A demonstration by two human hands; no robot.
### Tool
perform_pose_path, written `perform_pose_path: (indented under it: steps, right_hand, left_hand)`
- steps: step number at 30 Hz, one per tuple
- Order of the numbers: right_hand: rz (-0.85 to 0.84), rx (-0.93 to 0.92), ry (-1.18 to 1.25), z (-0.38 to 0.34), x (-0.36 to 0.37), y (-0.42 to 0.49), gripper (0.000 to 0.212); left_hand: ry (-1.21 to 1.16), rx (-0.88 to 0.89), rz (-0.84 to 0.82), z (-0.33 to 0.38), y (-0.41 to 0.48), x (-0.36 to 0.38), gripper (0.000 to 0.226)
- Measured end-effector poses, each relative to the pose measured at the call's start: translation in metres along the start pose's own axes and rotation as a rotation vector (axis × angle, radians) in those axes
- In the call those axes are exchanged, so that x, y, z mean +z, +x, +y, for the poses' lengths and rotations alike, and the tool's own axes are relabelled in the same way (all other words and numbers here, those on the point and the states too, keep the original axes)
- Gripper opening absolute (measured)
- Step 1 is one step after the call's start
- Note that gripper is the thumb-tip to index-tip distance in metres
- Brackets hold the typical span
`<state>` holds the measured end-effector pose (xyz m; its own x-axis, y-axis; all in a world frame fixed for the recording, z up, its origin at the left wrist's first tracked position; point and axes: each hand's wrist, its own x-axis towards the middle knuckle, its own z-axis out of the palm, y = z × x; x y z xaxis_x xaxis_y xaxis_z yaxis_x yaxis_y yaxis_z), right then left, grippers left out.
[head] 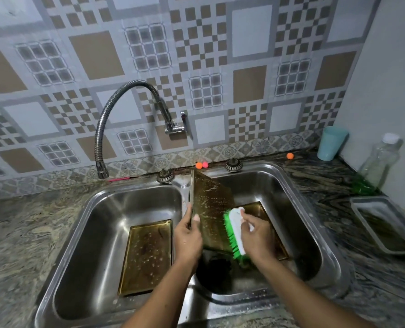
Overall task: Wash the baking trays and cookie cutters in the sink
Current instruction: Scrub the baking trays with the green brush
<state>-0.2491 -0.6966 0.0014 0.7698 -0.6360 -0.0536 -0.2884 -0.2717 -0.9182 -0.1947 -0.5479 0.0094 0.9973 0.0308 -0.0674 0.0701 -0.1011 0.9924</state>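
A soapy, dark golden baking tray (pixel 212 204) stands tilted on edge in the right basin of the steel double sink (pixel 298 197). My left hand (pixel 187 237) grips its left rim. My right hand (pixel 256 235) holds a white scrub brush with green bristles (pixel 233 233), bristles against the tray's face. A second tray (pixel 271 223) lies under it in the right basin, mostly hidden. A third tray (pixel 147 255) lies flat in the left basin, dotted with suds.
A flexible steel tap (pixel 107 129) curves down to the left of the sink's divider. A rectangular metal tray (pixel 386 223) sits on the stone counter at right, with a teal cup (pixel 331 143) and a clear bottle (pixel 381 162) behind. Small orange and pink balls (pixel 201 165) lie by the wall.
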Motion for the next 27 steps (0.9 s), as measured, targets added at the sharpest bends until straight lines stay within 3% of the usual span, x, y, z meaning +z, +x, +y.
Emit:
perform_pose_path:
  steps: [4,7,8,12,17,20,23,27]
  right_hand:
    - [-0.092,-0.197,0.082,-0.003,0.005,-0.024,0.03]
    - [-0.01,0.086,-0.054,0.018,-0.024,0.005,0.031]
    - [-0.013,0.081,-0.053,0.018,-0.027,0.006,0.031]
    - [-0.167,-0.252,0.086,0.002,-0.017,-0.015,0.032]
    - [-0.226,0.128,-0.098,0.03,-0.066,0.051,0.038]
    - [-0.278,0.059,0.006,0.001,-0.074,0.08,0.041]
    - [-0.376,0.049,0.066,-0.04,-0.064,0.101,0.017]
    - [-0.461,0.018,0.081,-0.084,-0.05,0.102,0.046]
  left_hand:
    - [-0.032,-0.014,0.008,-0.002,-0.005,0.012,0.042]
    - [-0.026,-0.034,0.0,-0.001,-0.016,0.015,0.042]
    - [-0.018,-0.033,-0.005,0.0,-0.019,0.018,0.042]
    - [0.01,-0.025,0.012,0.002,-0.022,0.038,0.043]
    - [0.03,-0.038,0.107,0.002,-0.032,0.036,0.045]
    - [0.16,0.063,0.122,0.011,-0.043,0.049,0.049]
    - [0.3,0.2,0.14,0.019,-0.052,0.068,0.052]
    - [0.437,0.296,0.123,0.026,-0.067,0.09,0.05]
